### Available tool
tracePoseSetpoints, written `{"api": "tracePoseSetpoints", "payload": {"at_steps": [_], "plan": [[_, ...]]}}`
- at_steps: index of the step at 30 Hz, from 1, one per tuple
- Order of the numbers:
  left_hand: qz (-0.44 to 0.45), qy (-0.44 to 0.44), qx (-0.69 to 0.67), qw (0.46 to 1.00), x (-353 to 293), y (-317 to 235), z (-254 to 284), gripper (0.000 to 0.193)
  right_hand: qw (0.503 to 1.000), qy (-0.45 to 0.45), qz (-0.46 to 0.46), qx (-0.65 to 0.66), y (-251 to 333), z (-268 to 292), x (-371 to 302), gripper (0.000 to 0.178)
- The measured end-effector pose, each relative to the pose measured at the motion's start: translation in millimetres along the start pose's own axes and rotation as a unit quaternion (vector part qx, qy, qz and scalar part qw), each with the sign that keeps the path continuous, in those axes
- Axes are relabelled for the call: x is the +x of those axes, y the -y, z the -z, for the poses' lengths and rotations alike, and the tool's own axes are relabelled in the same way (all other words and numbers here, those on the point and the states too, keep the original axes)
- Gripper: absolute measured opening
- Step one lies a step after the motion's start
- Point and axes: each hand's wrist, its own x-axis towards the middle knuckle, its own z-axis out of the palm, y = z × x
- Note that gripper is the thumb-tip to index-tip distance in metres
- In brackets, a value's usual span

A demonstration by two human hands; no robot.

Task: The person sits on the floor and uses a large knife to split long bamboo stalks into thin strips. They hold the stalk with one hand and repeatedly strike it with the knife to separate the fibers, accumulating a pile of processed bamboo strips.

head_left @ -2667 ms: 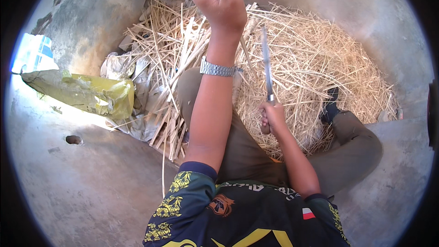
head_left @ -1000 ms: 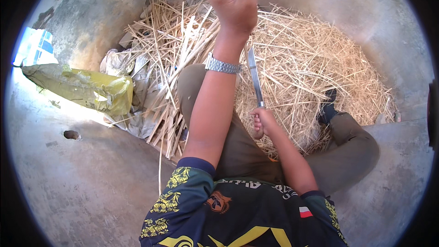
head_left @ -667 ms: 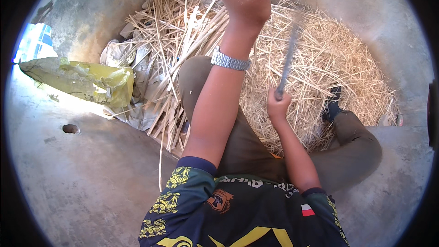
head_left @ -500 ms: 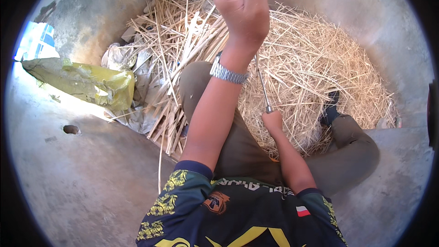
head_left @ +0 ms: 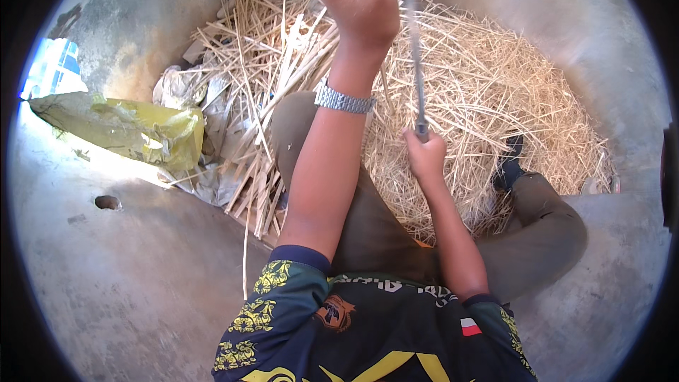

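My left hand [head_left: 359,3], with a metal-banded wristwatch [head_left: 344,99] below it, is raised at the top edge of the view. Its fingers are closed and partly cut off by the edge, so what they hold cannot be made out. Lower and to the right, my right hand [head_left: 427,155] is wrapped round the handle of a knife [head_left: 417,71]. The long, narrow blade points up and away, its tip blurred beside my left hand. Behind the blade lies a heap of thin straw-coloured shavings [head_left: 495,92].
Split bamboo strips [head_left: 283,49] lie piled beyond my left knee. A yellow plastic sack [head_left: 166,134] rests on the concrete ledge [head_left: 155,255] at left, near a round hole [head_left: 108,202]. My legs are bent around the shavings, and a curved concrete wall [head_left: 587,14] encloses the far side.
My right hand has risen with the knife, and the blade now stands more upright, clear of my left wrist. My left hand has shifted slightly to the left, still closed.
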Motion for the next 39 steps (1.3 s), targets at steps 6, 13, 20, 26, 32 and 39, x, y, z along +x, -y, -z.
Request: {"api": "tracePoseSetpoints", "payload": {"at_steps": [6, 13, 20, 26, 32, 39], "plan": [[0.007, 0.019, -0.014, 1.000, 3.4, -4.2, -18.6, 0.042, 0.988, 0.006, -0.040, -0.147, -122.7, -4.1, 7.0, 0.024], [0.034, 0.011, -0.045, 0.998, 0.8, 2.3, -14.7, 0.043, 0.952, 0.113, -0.277, -0.059, -114.2, -2.4, 13.7, 0.012], [0.054, 0.003, -0.022, 0.998, -3.3, -1.0, -26.2, 0.044, 0.882, 0.218, -0.385, 0.162, -105.0, 8.6, 15.7, 0.013], [0.058, 0.022, -0.025, 0.998, -7.8, 3.9, -14.2, 0.046, 0.977, 0.106, -0.074, -0.171, -62.8, -7.1, 9.2, 0.027], [0.043, -0.030, -0.016, 0.999, -0.8, -0.6, -30.7, 0.047, 0.962, 0.056, -0.139, -0.229, -210.4, 2.6, 15.4, 0.027], [-0.007, 0.034, 0.049, 0.998, 2.0, -2.3, -10.3, 0.057, 0.865, 0.218, -0.404, 0.201, -134.3, -19.3, 15.6, 0.023]]}}
